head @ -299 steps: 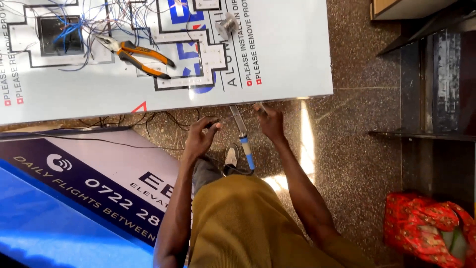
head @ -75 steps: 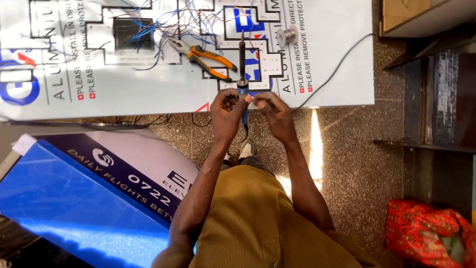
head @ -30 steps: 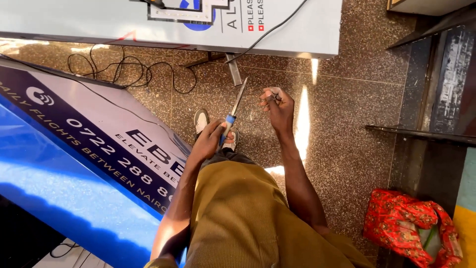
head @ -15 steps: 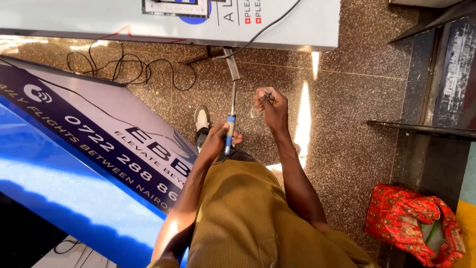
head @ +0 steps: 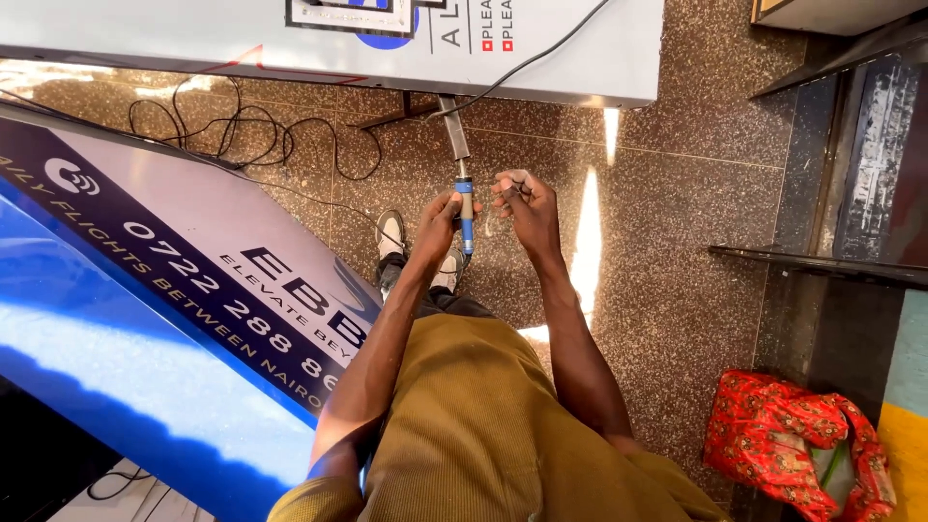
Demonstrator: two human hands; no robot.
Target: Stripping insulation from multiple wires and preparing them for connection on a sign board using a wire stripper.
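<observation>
My left hand [head: 437,220] grips the blue handle of a soldering iron [head: 465,208], its metal shaft pointing up toward the white sign panel [head: 580,58]. A black cord runs from the iron across the panel. My right hand [head: 523,201] is beside the iron, fingers pinched on a thin piece of wire that hangs down. Both hands are held over the speckled stone floor, above my feet in white shoes [head: 391,232].
A large blue and white printed sign board [head: 174,309] leans at the left. Black cables [head: 242,135] coil on the floor. A dark metal rack [head: 841,213] stands at the right, with a red patterned cloth bag [head: 793,440] below it.
The view has tilted down from the white panel toward the floor. My left hand has raised the soldering iron upright, and my right hand has come closer to it.
</observation>
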